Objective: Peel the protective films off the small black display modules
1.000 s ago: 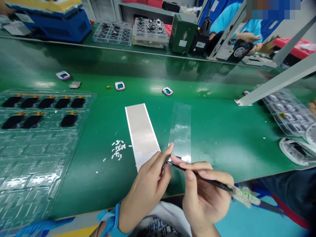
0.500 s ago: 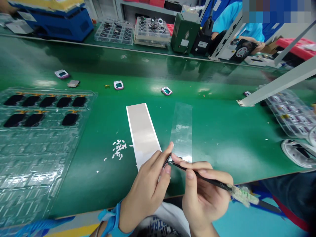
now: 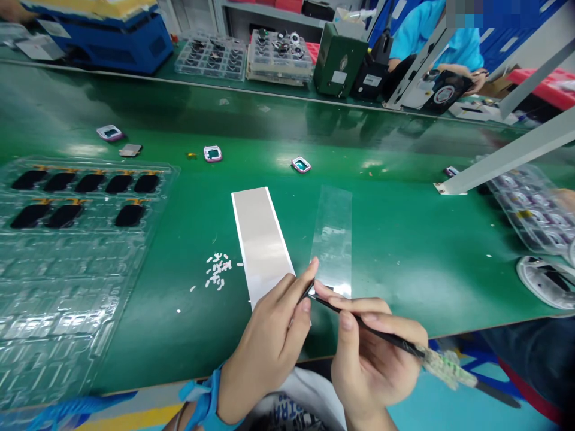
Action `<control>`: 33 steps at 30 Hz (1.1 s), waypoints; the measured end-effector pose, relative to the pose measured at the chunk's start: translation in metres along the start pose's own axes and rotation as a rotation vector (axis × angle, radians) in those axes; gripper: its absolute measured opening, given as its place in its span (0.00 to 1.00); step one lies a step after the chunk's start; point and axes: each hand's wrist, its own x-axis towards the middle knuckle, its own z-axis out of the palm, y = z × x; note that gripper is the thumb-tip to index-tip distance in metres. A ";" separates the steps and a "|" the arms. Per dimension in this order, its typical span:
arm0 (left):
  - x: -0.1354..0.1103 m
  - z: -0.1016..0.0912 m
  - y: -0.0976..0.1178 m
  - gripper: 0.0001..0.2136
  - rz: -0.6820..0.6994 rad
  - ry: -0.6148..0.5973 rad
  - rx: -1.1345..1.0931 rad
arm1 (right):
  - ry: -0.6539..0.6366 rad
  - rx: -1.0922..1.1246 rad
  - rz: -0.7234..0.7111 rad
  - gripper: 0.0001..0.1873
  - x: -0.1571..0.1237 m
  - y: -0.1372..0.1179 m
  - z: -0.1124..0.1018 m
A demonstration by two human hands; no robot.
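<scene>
My left hand, with a blue band at the wrist, pinches a small thin dark part between thumb and fingers; most of it is hidden. My right hand grips black tweezers like a pen, their fine tip at the part's edge. Yellowish wrapping covers the rear of the tweezers, and a dark flat end sticks out beyond it. Under and beyond my left hand lies a white-edged beige strip sheet. Past my fingertips is a clear film strip.
A clear tray with several black screens is at left. White scraps lie beside the sheet. Pink-edged watch-like cases sit farther back. At right are a slanted white post and a parts tray. A person in blue is across the bench.
The view has shifted slightly. My hands keep nearly the same pose, the tweezers' tip still at the dark part. At the right edge, part of another person's hand now shows by the parts tray.
</scene>
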 end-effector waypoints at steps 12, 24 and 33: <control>0.001 0.001 -0.002 0.23 -0.027 0.005 -0.005 | -0.034 0.048 -0.072 0.18 0.004 0.003 -0.003; 0.000 0.000 0.000 0.23 -0.009 0.009 -0.033 | -0.057 0.099 -0.086 0.20 0.003 0.003 0.000; 0.001 0.001 0.000 0.23 -0.014 0.005 -0.045 | -0.043 0.081 -0.098 0.20 0.001 0.004 -0.001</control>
